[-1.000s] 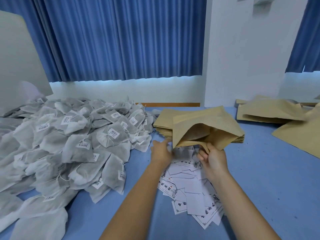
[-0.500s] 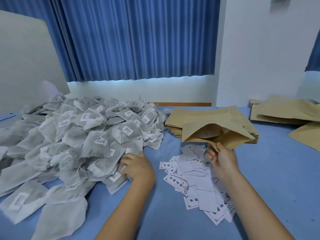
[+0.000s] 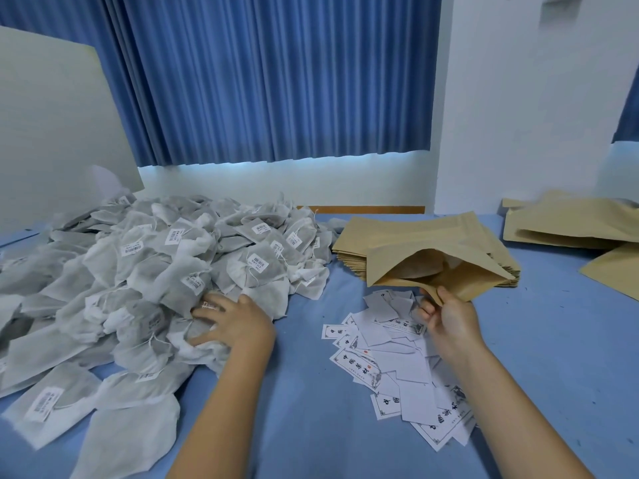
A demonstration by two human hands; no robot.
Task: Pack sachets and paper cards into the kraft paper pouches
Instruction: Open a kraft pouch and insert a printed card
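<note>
So, on the blue tabletop (image 3: 311,426), my left hand (image 3: 231,323) rests spread on the sachet heap (image 3: 155,271) at ten o'clock; my right hand (image 3: 446,323) pinches the open kraft pouch (image 3: 449,271) at one o'clock, over the paper cards (image 3: 390,368); blue curtains (image 3: 276,81) hang behind.

Left hand (image 3: 232,323) touches sachets (image 3: 166,271); right hand (image 3: 449,321) pinches pouch (image 3: 477,283).

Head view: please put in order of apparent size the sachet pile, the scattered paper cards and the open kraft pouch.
1. sachet pile, clearly largest.
2. scattered paper cards, as a group.
3. open kraft pouch.
The cards lie nearer the camera, so ranks 2 and 3 are unsure.
</note>
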